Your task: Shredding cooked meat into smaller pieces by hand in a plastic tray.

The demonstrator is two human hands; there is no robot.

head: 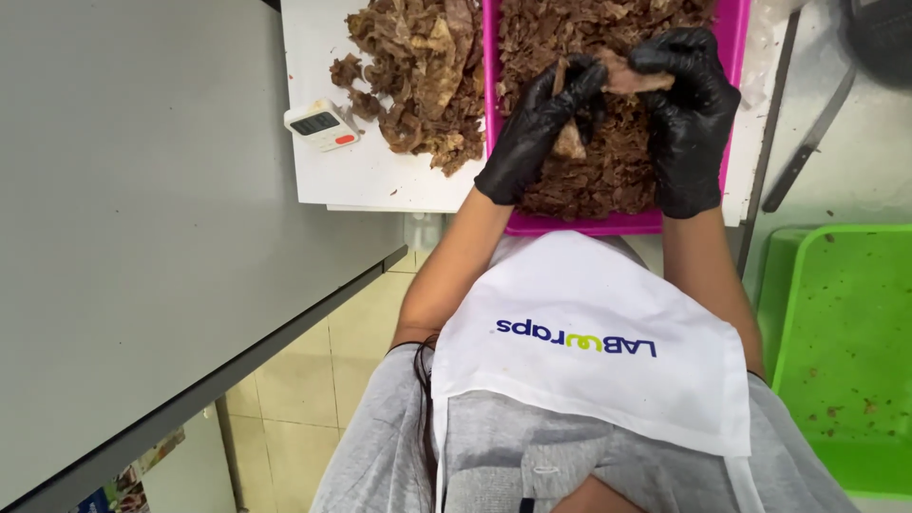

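Both your hands, in black gloves, are up over the pink tray (727,57), which sits at the counter edge right in front of you & is full of shredded brown meat (608,152). Your left hand (537,123) has its fingers pressed together, pinching one end of a strip of meat (622,78). Your right hand (686,114) pinches the other end w/ fingertips, so the strip spans between the two hands just above the heap. A paler bit of meat (568,144) lies under your left palm; can't tell if it's touching. Left of the tray, a white board (370,180) carries a second pile of coarser meat pieces (418,76) & a small white timer (321,124). A green tray (845,361) sits at your right, a dark knife (807,142) above it.
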